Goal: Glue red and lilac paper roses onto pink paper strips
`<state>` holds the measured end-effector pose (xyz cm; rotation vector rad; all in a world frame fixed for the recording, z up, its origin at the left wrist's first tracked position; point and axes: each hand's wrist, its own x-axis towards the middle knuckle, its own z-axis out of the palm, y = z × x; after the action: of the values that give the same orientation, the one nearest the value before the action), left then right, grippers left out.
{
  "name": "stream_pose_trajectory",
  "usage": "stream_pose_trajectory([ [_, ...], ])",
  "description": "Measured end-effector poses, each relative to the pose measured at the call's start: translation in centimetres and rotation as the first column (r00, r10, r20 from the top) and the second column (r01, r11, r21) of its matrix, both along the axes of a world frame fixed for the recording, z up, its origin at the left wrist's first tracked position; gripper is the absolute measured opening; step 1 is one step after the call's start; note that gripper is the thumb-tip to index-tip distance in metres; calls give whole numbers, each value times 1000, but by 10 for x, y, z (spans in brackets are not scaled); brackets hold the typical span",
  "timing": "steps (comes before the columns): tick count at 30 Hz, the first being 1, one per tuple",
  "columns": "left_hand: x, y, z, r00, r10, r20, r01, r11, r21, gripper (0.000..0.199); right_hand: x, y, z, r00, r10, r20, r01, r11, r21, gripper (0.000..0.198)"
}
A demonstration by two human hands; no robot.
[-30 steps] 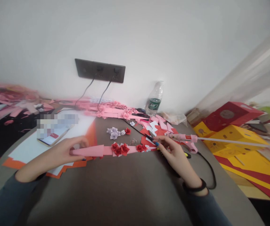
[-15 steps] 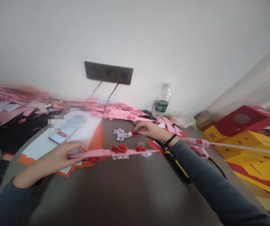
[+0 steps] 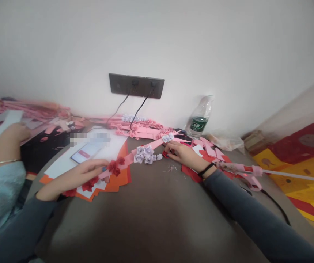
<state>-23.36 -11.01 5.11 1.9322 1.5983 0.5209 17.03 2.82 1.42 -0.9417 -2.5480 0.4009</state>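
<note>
My left hand (image 3: 88,175) is closed around a long, pointed pink paper strip (image 3: 129,159), which slants up to the right. Red paper flowers (image 3: 115,166) are on it beside my fingers, with more below my hand. Farther along are pale lilac paper flowers (image 3: 146,155), and another pale flower (image 3: 167,137) lies near the tip. My right hand (image 3: 181,155) rests low over the table, thumb and fingers pinched on a small red paper flower (image 3: 165,154), partly hidden by the fingers. Just left of it is a single lilac flower (image 3: 159,157).
A pink glue gun (image 3: 239,170) with a white stick lies by my right forearm. Behind stand a water bottle (image 3: 197,122) and flowered pink strips (image 3: 146,131). A phone (image 3: 85,152) lies on paper sheets (image 3: 55,166). At left, another person's hand (image 3: 15,133) handles white paper.
My left hand has turned the pink strip from level to slanting upward, bringing its lilac flowers into view. My right hand stays at the red flower. The other person's hand has come farther into view.
</note>
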Motion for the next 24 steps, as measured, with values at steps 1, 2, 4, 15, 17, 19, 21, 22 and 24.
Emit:
stream_pose_trajectory([
  [1,4,3,0,999,-15,30,16,999,-29,50,-1,-2,-1,1000,-17,-10,17,1000,-8,9],
  [2,10,5,1,997,-36,64,40,998,-55,50,-2,-4,-1,999,-34,-22,34,999,-17,8],
  [4,22,11,2,987,-90,131,102,991,-90,48,-6,-7,-4,996,-68,-52,66,997,-31,7],
  [15,87,23,-4,922,-118,370,176,976,-127,41,9,-54,0,932,-276,-235,265,961,-78,12],
  [17,100,21,-6,890,-109,442,205,963,-177,44,17,-73,6,909,-311,-278,307,950,-58,11],
  [19,114,19,-10,862,-103,496,239,946,-219,45,20,-94,13,879,-331,-344,342,939,-30,10],
  [21,128,17,-15,841,-115,529,284,925,-252,45,16,-111,18,859,-316,-402,350,937,11,11],
  [22,134,17,-16,835,-122,537,303,916,-263,45,11,-118,19,858,-297,-420,340,940,30,12],
  [24,145,16,-19,831,-131,541,324,905,-277,45,1,-127,17,854,-255,-452,316,947,61,14],
])
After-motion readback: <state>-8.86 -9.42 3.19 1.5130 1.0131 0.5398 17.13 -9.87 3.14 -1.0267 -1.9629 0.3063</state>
